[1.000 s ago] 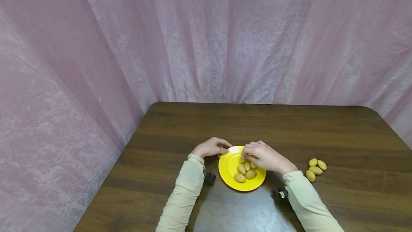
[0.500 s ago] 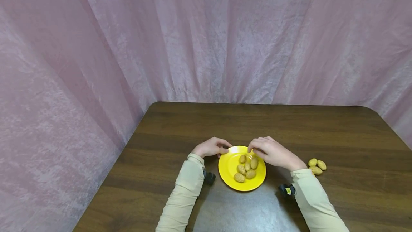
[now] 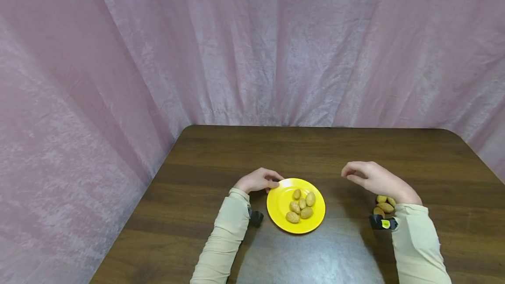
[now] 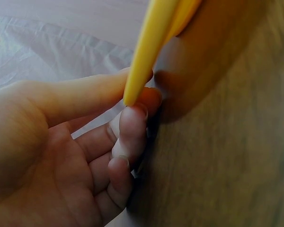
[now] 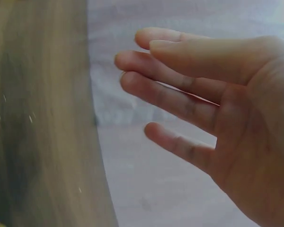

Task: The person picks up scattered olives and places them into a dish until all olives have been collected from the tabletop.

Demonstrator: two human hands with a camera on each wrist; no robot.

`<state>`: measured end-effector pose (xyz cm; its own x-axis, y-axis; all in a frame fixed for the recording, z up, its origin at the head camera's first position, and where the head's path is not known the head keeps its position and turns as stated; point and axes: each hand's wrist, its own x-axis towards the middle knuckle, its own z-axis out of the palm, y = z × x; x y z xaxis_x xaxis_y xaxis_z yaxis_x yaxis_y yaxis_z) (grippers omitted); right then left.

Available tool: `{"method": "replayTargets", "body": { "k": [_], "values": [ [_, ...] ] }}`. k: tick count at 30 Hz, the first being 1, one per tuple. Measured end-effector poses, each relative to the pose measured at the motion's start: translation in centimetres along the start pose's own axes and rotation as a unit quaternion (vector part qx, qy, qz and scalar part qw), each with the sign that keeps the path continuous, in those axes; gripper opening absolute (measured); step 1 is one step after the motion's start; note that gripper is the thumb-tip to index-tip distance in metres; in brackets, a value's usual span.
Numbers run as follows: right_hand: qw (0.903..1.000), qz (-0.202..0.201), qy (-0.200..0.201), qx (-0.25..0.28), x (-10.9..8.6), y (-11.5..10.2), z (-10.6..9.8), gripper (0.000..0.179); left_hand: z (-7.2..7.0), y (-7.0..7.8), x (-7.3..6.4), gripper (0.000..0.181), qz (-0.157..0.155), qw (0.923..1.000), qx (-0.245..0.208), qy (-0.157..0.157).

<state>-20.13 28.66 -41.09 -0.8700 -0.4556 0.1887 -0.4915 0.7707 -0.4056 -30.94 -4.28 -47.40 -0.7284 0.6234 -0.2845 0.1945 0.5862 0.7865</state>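
Observation:
In the head view a yellow plate [image 3: 279, 214] lies on the table and bears several oval, tan, rough-skinned nuts [image 3: 306, 212]. My left hand [image 3: 256, 180] pinches the plate's rim at its far left side. The left wrist view shows the rim [image 4: 149, 52] between thumb and curled fingers. My right hand [image 3: 375, 181] hovers above the table to the right of the plate, its fingers loosely bent. Nothing lies between those fingers [image 5: 175, 101] in the right wrist view. Under the right wrist, several more of the same nuts [image 3: 385, 207] form a small group, partly hidden by the hand and wrist camera.
The brown wooden table [image 3: 197, 152] has rounded far corners. Pink velvet curtain [image 3: 252, 47] hangs behind it and along the left. A black wrist camera [image 3: 255, 218] sits below the left wrist, and another black camera [image 3: 382, 222] below the right.
My right hand has drawn back from over the nuts on the plate and moved right, towards the loose group. The left hand has stayed at the rim.

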Motion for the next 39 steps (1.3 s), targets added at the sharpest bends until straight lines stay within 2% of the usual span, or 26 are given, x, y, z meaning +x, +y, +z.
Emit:
{"method": "replayTargets", "body": {
  "k": [5, 12, 17, 23, 26, 30, 39],
  "values": [
    [0.9998, 0.019, 0.008, -0.004, -1.3, 1.2, -0.9, 0.015, 0.0, 0.0, 0.0, 0.028, 0.002, 1.0, -0.001, 0.002],
    [0.9983, 0.058, -0.008, -0.006, -2.9, 2.6, -1.7, 0.013, 0.1, 0.0, 0.2, 0.028, -0.003, 1.0, 0.001, 0.004],
    [0.9948, 0.094, -0.04, 0.004, -3.8, 3.5, -2.0, 0.02, 0.2, 0.1, 0.1, 0.028, -0.005, 1.0, -0.002, 0.007],
    [0.9838, 0.142, -0.106, 0.023, -5.0, 5.3, -2.0, 0.023, 0.2, 0.3, -0.1, 0.028, -0.003, 1.0, -0.003, 0.008],
    [0.9825, 0.139, -0.118, 0.036, -5.6, 6.3, -1.8, 0.022, 0.2, 0.3, 0.0, 0.028, -0.003, 1.0, -0.006, 0.007],
    [0.9861, 0.118, -0.11, 0.043, -6.1, 7.3, -1.3, 0.019, 0.2, 0.1, 0.1, 0.028, -0.005, 1.0, -0.006, 0.006],
    [0.9864, 0.104, -0.105, 0.071, -6.5, 8.0, -0.7, 0.014, 0.2, -0.1, 0.2, 0.027, -0.006, 1.0, 0.0, 0.006]
  ]
}}
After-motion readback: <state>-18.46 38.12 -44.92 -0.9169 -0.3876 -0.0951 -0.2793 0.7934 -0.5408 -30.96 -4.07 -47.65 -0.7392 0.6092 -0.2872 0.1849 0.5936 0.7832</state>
